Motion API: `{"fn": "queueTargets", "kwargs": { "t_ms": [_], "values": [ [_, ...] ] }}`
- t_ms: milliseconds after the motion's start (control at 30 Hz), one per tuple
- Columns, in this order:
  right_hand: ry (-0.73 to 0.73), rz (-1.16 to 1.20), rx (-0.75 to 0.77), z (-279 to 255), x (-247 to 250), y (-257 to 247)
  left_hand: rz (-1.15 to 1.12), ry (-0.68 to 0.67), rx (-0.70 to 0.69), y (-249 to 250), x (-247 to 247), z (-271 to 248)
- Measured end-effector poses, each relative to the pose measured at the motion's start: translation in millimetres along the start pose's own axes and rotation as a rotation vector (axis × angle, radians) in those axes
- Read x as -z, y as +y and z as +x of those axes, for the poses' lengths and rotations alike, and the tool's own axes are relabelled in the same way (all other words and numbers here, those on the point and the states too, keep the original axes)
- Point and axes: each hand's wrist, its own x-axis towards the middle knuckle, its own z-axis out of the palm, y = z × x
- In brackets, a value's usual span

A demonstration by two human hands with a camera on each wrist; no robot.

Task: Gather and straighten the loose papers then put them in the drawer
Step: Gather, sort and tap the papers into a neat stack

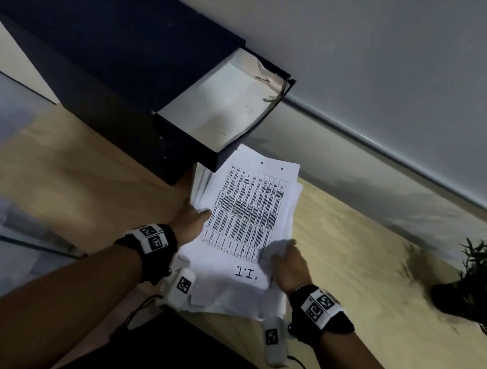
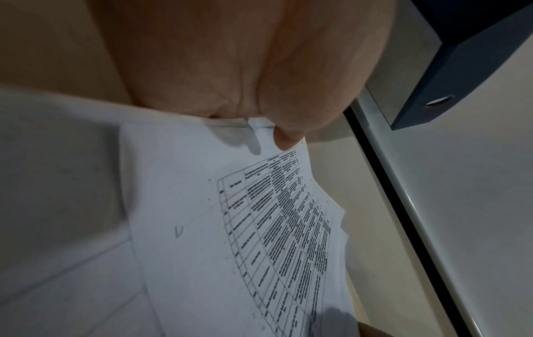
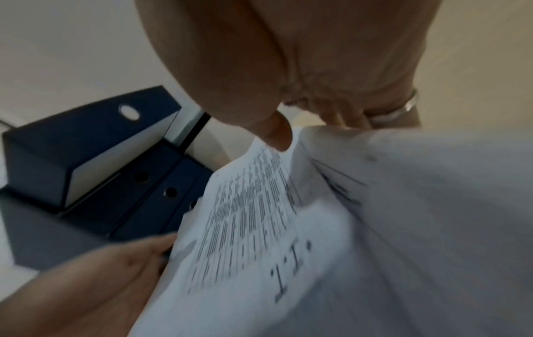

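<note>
A stack of white papers point(image 1: 245, 214), its top sheet printed with a table, lies slanted over the wooden desk point(image 1: 348, 254) just below the drawer. My left hand point(image 1: 193, 216) grips the stack's left edge, thumb on top point(image 2: 285, 139). My right hand point(image 1: 286, 263) grips the lower right part, crumpling a sheet under its curled fingers point(image 3: 277, 132). The dark cabinet point(image 1: 100, 51) stands at the back left with its top drawer point(image 1: 223, 105) pulled out, pale sheets showing inside. The stack's far corner point(image 1: 239, 154) tucks under the drawer's front.
A potted green plant point(image 1: 482, 281) stands at the desk's right edge. A grey wall with a rail point(image 1: 389, 144) runs behind the desk. The cabinet's lower drawers with round holes point(image 3: 170, 191) show beside the papers. Something dark point(image 1: 175, 353) lies at the near edge.
</note>
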Motion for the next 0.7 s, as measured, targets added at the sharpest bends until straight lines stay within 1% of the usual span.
{"fn": "queueTargets", "kwargs": {
  "t_ms": [33, 67, 100, 133, 200, 233, 300, 367, 400, 467, 533, 633, 667, 700],
  "values": [
    [-0.058, -0.027, 0.005, -5, -1, -1, -0.002, -0.013, -0.023, -2, -3, 3],
    [-0.082, -0.033, 0.03, -4, -2, -2, 0.026, -0.043, -0.011, -1, -5, 2],
    [-0.067, -0.011, 0.042, 1, -1, -4, 0.061, -0.064, -0.015, -1, -7, 4],
    [-0.011, 0.034, 0.08, 9, 1, -6, 0.07, -0.072, 0.008, 0, -6, 5],
    [0.15, 0.111, 0.139, 30, 10, -13, 0.044, -0.038, 0.047, 7, -6, 10],
    [0.196, 0.069, 0.142, 38, 14, -18, 0.052, 0.007, 0.052, 8, -8, 16],
    [0.229, -0.017, 0.147, 45, 20, -29, 0.107, 0.04, 0.024, 19, -14, 18],
    [0.259, -0.042, 0.218, 43, 23, -37, 0.177, 0.022, -0.002, 24, -23, 19],
    [0.238, -0.07, 0.257, 46, 21, -33, 0.226, 0.015, 0.004, 27, -25, 18],
    [0.215, -0.097, 0.301, 52, 24, -24, 0.214, 0.012, 0.014, 31, -24, 22],
    [0.181, -0.111, 0.269, 53, 25, -19, 0.213, 0.019, 0.062, 32, -18, 26],
    [0.045, -0.219, 0.282, 50, 16, -5, 0.237, -0.034, 0.067, 25, -20, 27],
    [0.046, -0.21, 0.271, 48, 13, 0, 0.247, -0.047, 0.06, 24, -23, 21],
    [0.085, -0.175, 0.253, 44, 13, 5, 0.258, -0.04, 0.032, 24, -28, 16]
  ]
}}
